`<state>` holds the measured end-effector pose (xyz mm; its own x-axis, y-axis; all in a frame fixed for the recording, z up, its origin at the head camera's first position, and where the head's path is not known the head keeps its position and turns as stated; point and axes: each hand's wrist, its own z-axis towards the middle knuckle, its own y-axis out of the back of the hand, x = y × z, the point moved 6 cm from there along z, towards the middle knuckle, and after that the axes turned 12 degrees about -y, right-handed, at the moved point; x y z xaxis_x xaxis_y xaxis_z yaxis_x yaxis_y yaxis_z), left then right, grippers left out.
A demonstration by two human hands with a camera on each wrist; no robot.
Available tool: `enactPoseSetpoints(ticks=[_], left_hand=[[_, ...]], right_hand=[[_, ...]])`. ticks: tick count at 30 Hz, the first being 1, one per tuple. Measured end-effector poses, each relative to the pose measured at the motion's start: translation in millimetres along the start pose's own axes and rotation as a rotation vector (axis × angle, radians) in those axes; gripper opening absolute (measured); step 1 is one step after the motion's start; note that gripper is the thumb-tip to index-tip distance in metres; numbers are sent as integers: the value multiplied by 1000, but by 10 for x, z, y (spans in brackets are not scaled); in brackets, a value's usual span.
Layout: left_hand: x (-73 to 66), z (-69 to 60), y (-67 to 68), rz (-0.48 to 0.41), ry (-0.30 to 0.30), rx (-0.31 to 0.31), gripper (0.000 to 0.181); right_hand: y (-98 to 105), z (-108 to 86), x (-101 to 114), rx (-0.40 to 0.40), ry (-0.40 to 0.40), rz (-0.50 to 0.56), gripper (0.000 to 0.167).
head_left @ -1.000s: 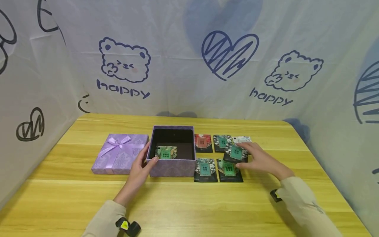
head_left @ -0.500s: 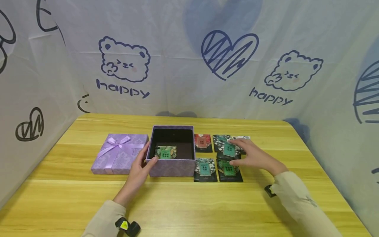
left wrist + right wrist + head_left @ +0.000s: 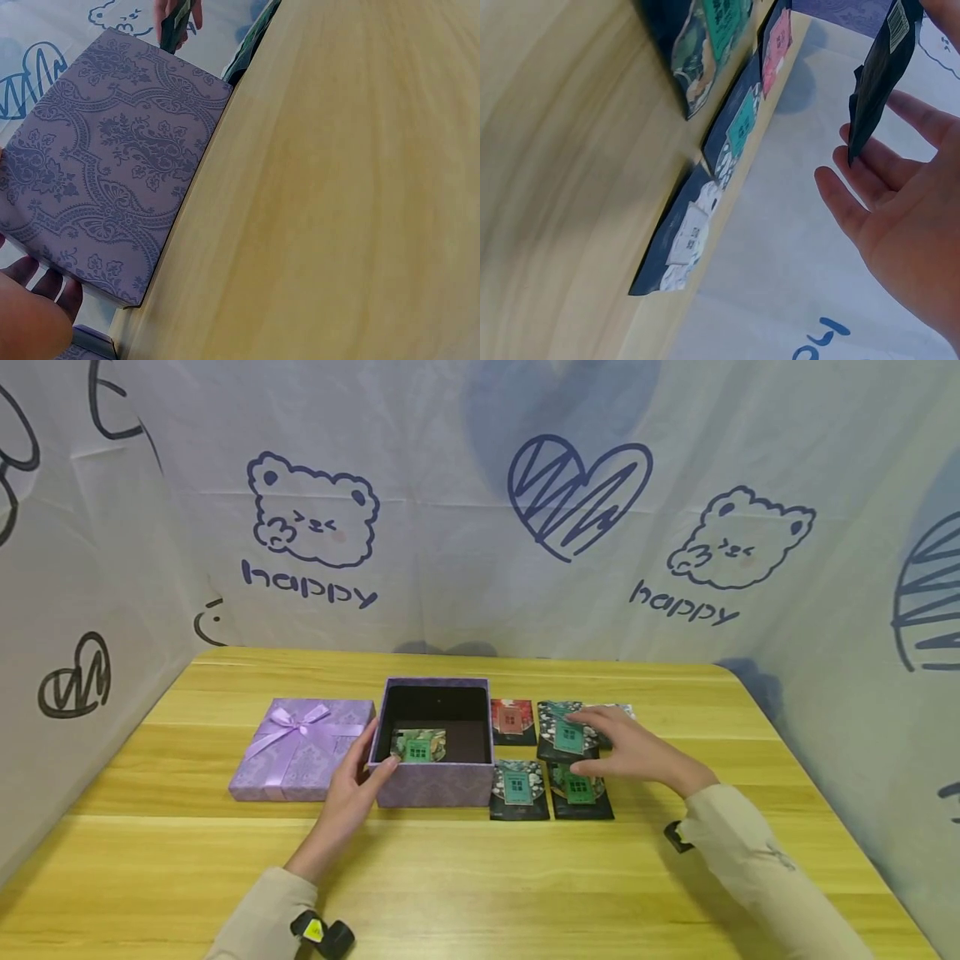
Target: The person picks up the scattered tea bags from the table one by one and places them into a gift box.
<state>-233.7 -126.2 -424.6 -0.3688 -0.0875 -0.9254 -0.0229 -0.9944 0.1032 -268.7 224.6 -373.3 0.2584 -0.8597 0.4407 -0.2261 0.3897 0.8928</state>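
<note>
A white cloth with blue drawings [image 3: 450, 602] hangs behind a yellow wooden counter [image 3: 465, 877]. At the left lies a purple lid [image 3: 311, 762] with a shiny bow [image 3: 292, 721]. Just right of it stands a purple box [image 3: 435, 787] with no top on, and a green packet [image 3: 417, 747] lies inside it. The box looks stiff and light, so its walls should be good to hold. The left hand [image 3: 348, 789] holds its near left corner, with fingers along the left wall and the thumb on the near edge. Right of the box, packets lie in two rows. The far row has a red packet [image 3: 512, 721], a flowery packet [image 3: 742, 120] and a white packet [image 3: 690, 236]. The near row has a teal-label packet [image 3: 519, 791] and a dark green packet [image 3: 581, 789]. Up off the counter, over the gap between the rows, is a black packet [image 3: 567, 739]. It looks thin, light and bendy, maybe a bit slippery, so it is best held softly by its edges so it won't crumple. The right hand [image 3: 637, 750] grips it at its right side, the thumb near and the fingers far, set well apart; in the right wrist view, the last fingers spread loosely.
</note>
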Motion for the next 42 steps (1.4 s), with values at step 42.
enactPoseSetpoints(ticks=[42], left_hand=[[-7, -5, -8, 9, 17, 15, 65]], right_hand=[[164, 332, 777, 137, 114, 76, 73]])
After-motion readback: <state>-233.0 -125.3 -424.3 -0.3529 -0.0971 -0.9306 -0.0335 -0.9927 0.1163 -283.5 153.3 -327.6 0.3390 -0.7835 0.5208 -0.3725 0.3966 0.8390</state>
